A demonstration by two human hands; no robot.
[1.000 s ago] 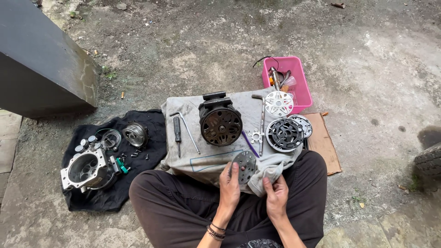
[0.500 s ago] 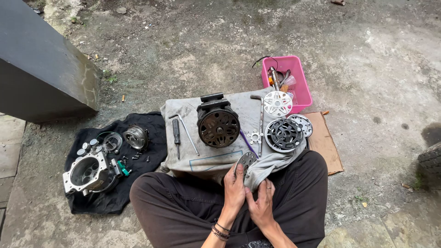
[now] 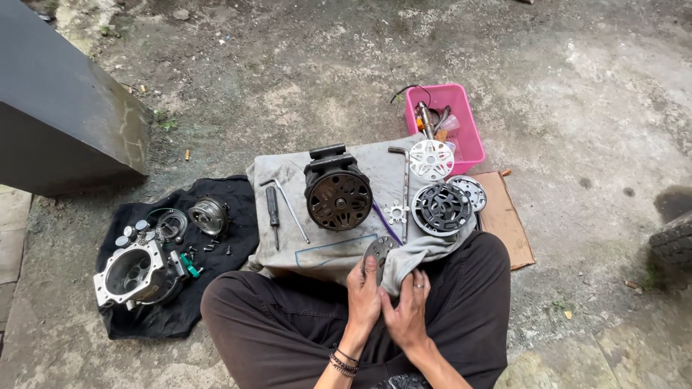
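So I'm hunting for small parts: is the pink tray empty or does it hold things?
Not empty. The pink tray holds a few tools or parts bunched at its left side; what they are is unclear.

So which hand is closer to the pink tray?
Right. The right hand sits below the pink tray, on the grey cloth; the left hand is farther left, holding the round metal plate.

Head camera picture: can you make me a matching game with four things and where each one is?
Things:
1 pink tray
2 disc
3 screwdriver
4 metal housing

Places:
A on the black cloth
B in the left hand
C on bare ground, at the far end
D on the grey cloth

Pairs: 1-C, 2-B, 3-D, 4-A
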